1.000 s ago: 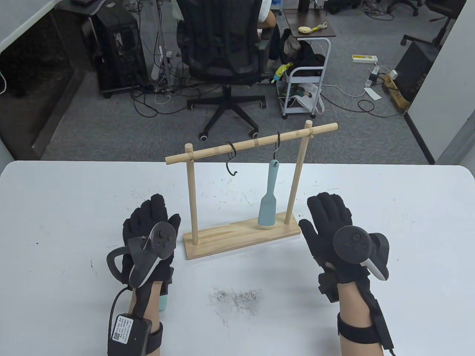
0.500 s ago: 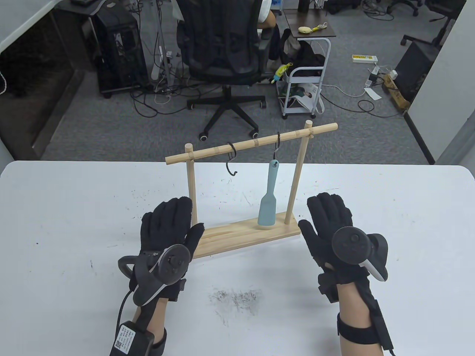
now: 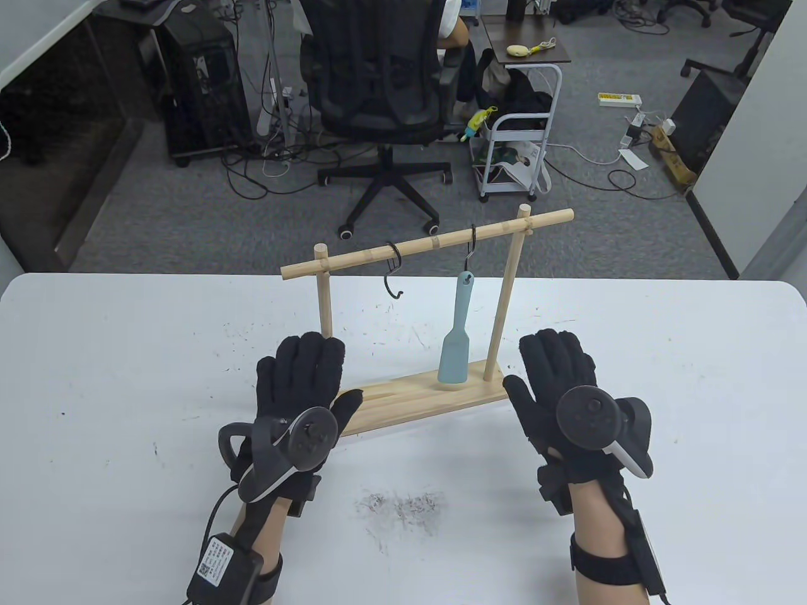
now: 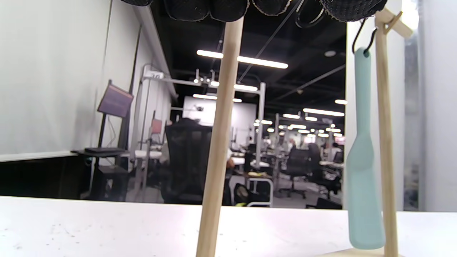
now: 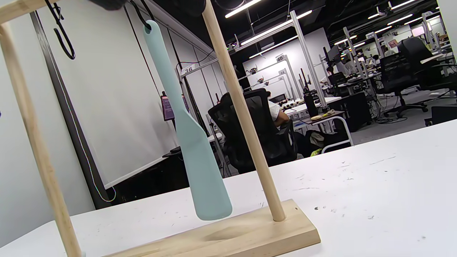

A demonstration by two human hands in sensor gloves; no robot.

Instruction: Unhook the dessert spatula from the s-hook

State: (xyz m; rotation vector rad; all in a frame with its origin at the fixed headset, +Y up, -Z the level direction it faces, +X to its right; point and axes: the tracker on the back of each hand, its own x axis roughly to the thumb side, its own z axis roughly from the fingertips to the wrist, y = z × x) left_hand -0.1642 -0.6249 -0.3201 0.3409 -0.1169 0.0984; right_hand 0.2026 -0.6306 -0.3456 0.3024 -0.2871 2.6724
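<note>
Steadying the wooden rack (image 3: 416, 394) comes first, as I read it: my left hand (image 3: 301, 384) lies flat and spread over the left end of the base, in front of the left post (image 4: 217, 142), grasping nothing. My right hand (image 3: 555, 378) sits just beside the right end of the base, fingers extended and unclenched, also empty. The dessert spatula (image 3: 456, 334) hangs untouched from the right s-hook (image 3: 470, 249) on the crossbar (image 3: 429, 242), its blade just above the base, beside the right post (image 5: 242, 114).

To do this well, I would press the base down with the left hand, take the handle low with the right, and lift straight up until the handle's hole clears the hook's tip, then draw it toward me. Pulling sideways would likely slide the hook along the bar or tip the rack.

A second s-hook (image 3: 394, 271) hangs bare further left. No container shows on the tabletop (image 3: 126, 378).
</note>
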